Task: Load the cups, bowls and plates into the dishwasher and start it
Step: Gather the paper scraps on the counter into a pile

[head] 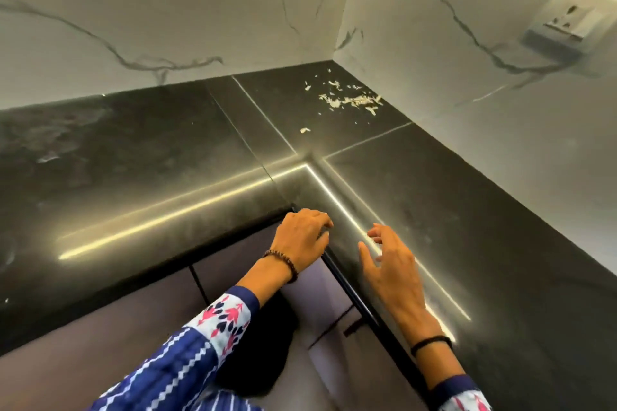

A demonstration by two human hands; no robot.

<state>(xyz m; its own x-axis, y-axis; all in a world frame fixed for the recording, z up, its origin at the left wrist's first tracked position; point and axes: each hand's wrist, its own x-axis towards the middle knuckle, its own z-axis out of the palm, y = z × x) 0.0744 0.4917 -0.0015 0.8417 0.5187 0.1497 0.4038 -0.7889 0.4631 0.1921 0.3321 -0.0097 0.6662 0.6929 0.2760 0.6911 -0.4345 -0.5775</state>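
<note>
No cup, bowl, plate or dishwasher shows in the head view. My left hand (pixel 302 237) is at the inner corner of the black L-shaped countertop (pixel 167 170), its fingers curled over the counter's front edge. My right hand (pixel 390 264) hovers just above the right run of the counter with its fingers spread and loosely bent, holding nothing. Both wrists wear dark bands, and blue patterned sleeves cover my forearms.
White marble-look walls (pixel 200 10) meet in the corner behind the counter. Pale scraps (pixel 347 100) lie on the counter near that corner. A white wall socket (pixel 564 23) sits high on the right wall. Dark cabinet fronts (pixel 100 360) run under the counter.
</note>
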